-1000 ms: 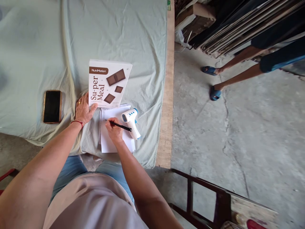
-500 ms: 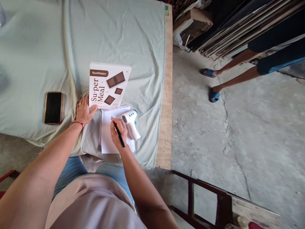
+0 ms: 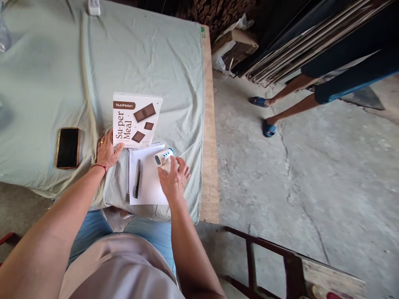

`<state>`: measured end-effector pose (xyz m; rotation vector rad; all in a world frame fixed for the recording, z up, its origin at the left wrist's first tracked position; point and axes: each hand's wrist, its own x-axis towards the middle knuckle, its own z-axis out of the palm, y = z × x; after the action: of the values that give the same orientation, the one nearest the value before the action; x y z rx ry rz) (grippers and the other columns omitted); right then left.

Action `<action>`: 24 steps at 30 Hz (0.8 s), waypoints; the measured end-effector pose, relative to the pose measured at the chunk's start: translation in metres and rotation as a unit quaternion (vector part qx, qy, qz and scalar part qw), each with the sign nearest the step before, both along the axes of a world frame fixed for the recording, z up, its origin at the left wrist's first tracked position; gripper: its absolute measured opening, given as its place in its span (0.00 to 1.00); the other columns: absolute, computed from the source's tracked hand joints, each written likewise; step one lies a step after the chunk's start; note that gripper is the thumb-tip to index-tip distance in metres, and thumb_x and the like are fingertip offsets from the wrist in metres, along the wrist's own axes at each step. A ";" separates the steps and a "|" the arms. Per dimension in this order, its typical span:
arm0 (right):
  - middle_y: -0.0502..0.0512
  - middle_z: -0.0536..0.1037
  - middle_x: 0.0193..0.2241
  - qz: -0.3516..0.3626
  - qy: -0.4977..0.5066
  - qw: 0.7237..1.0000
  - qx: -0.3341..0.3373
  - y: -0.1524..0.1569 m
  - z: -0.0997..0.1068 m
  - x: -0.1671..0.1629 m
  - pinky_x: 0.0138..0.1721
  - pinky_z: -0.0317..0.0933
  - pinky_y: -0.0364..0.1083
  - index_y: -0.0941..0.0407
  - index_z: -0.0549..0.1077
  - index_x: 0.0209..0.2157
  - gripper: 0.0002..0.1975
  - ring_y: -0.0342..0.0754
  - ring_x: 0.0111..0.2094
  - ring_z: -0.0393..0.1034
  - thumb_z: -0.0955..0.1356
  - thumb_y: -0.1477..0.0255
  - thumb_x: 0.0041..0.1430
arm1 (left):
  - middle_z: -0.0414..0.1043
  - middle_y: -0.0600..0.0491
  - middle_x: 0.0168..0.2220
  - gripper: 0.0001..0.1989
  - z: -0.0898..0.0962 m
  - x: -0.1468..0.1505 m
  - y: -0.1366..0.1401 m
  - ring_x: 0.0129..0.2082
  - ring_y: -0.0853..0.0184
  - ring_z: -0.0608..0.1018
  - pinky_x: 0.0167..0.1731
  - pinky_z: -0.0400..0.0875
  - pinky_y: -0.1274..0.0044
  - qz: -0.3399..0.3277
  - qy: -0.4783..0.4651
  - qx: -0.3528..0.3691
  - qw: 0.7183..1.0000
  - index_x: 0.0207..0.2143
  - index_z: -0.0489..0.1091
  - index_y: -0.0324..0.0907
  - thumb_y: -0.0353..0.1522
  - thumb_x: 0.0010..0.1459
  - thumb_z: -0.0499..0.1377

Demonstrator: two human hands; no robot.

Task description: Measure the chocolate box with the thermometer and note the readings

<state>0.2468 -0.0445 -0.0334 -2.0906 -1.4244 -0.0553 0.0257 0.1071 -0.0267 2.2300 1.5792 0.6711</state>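
Observation:
My left hand (image 3: 107, 151) grips the lower left corner of a white "Su-per Meal" box (image 3: 137, 120), with the thumb over its front and the fingers along its left side. Below the box lies an open notebook (image 3: 149, 187) with a white page. A black pen (image 3: 137, 178) rests on the page's left part. On the page's right side is a white and blue infrared thermometer (image 3: 164, 156). My right hand (image 3: 175, 178) is over its handle with the fingers spread apart, hiding most of that handle.
A phone (image 3: 67, 148) lies left on the cloth-covered table (image 3: 124, 54). The table's bare wooden edge (image 3: 210, 166) runs along the right. Beyond it a person's legs in blue slippers (image 3: 269, 128) stand on the concrete floor. A dark frame (image 3: 249, 257) stands at the lower right.
My right hand has let go of the pen, which now lies on the page, and has moved right to the thermometer. My left hand stays at the box. The view has shifted slightly.

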 end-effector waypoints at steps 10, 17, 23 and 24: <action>0.52 0.74 0.29 0.043 0.484 0.874 0.004 0.024 0.040 -0.017 0.30 0.59 0.45 0.58 0.75 0.43 0.26 0.46 0.28 0.64 0.70 0.53 0.49 | 0.64 0.36 0.61 0.38 0.002 -0.004 0.001 0.62 0.48 0.66 0.60 0.59 0.59 0.000 0.004 0.007 1.000 0.64 0.56 0.33 0.53 0.64 0.41; 0.49 0.73 0.27 0.135 0.628 0.758 0.111 0.078 0.084 -0.063 0.33 0.60 0.44 0.54 0.75 0.32 0.20 0.44 0.29 0.64 0.71 0.53 0.47 | 0.65 0.38 0.60 0.37 0.005 -0.007 0.003 0.62 0.49 0.66 0.59 0.61 0.58 0.001 0.008 0.013 1.000 0.63 0.57 0.37 0.54 0.64 0.39; 0.49 0.72 0.24 0.127 0.657 0.735 0.108 0.098 0.083 -0.070 0.31 0.60 0.43 0.55 0.73 0.28 0.21 0.44 0.28 0.64 0.69 0.50 0.47 | 0.66 0.37 0.60 0.38 0.007 -0.007 0.005 0.62 0.48 0.66 0.58 0.62 0.56 0.000 0.009 0.012 1.000 0.62 0.58 0.36 0.54 0.64 0.39; 0.49 0.72 0.24 0.127 0.660 0.732 0.109 0.099 0.083 -0.070 0.31 0.60 0.43 0.55 0.73 0.28 0.21 0.44 0.28 0.64 0.69 0.50 0.46 | 0.66 0.37 0.60 0.38 0.007 -0.008 0.005 0.62 0.48 0.66 0.58 0.62 0.56 0.001 0.008 0.010 1.000 0.62 0.58 0.36 0.54 0.64 0.39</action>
<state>0.1767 0.0540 0.0494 -1.1069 -0.6601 1.0947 0.0181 0.1124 -0.0201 2.2554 1.5888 0.6734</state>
